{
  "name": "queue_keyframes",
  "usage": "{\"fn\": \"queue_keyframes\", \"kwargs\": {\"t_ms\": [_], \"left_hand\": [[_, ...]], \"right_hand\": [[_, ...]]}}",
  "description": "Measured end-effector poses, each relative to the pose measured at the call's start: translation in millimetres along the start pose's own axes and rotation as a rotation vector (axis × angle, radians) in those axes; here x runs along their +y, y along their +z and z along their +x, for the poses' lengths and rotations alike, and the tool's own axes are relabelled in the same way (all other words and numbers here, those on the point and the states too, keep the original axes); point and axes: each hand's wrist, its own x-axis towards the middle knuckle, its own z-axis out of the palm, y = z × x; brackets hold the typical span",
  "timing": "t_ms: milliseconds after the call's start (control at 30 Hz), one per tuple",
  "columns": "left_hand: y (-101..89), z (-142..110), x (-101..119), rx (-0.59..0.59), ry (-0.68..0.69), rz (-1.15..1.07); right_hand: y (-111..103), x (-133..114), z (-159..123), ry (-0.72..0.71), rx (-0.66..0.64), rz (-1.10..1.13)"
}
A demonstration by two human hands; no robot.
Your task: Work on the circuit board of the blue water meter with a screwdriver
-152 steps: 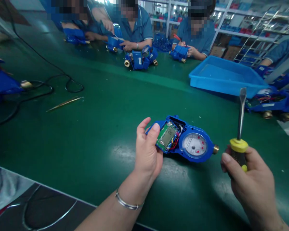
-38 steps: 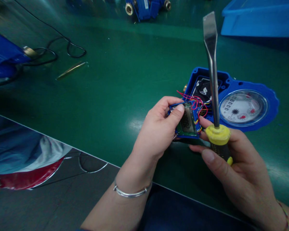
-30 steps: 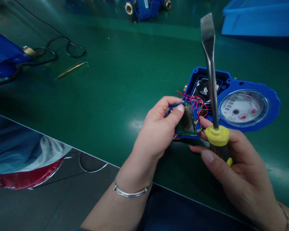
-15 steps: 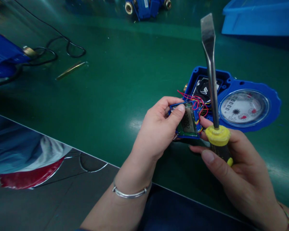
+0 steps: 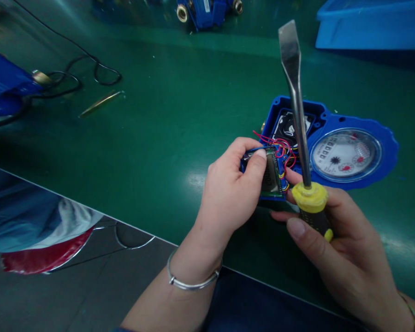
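Grip, left hand (image 5: 230, 184): thumb and fingers pinching a display module (image 5: 271, 177), thumb on its face.
Grip, right hand (image 5: 342, 244): closed round the yellow-and-black handle of a screwdriver (image 5: 311, 198), blade upward; a fingertip at or just beside the module's right edge, contact unclear.
Wires (image 5: 285, 150), red, yellow and blue: just beyond the left grip, between module and open compartment.
Blue meter (image 5: 389, 147), round dial: on the green table (image 5: 166, 138), beyond both grips.
Gold-coloured slim tool (image 5: 100, 103): well left of the left grip.
Black cable (image 5: 107, 69): beyond the tool.
Second meter (image 5: 207, 14), blue tray (image 5: 373, 27): farthest beyond the grips.
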Motion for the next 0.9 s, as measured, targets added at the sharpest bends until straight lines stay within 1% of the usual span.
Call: {"fn": "queue_keyframes", "kwargs": {"t_ms": [300,600,733,900], "left_hand": [[0.5,2.0,-0.9,0.007,0.032,-0.056],[1.6,3.6,-3.8,0.008,0.011,-0.145],[-3.0,3.5,-0.9,-0.042,-0.017,-0.105],[-11.0,2.2,2.9,-0.117,0.015,-0.129]], "right_hand": [[0.8,0.7,-1.8,0.002,-0.003,0.010],[1.0,2.1,-1.4,0.006,-0.018,0.005],[0.4,3.4,-2.1,0.011,-0.012,0.058],[-0.1,3.6,0.4,0.021,0.010,0.132]]}}
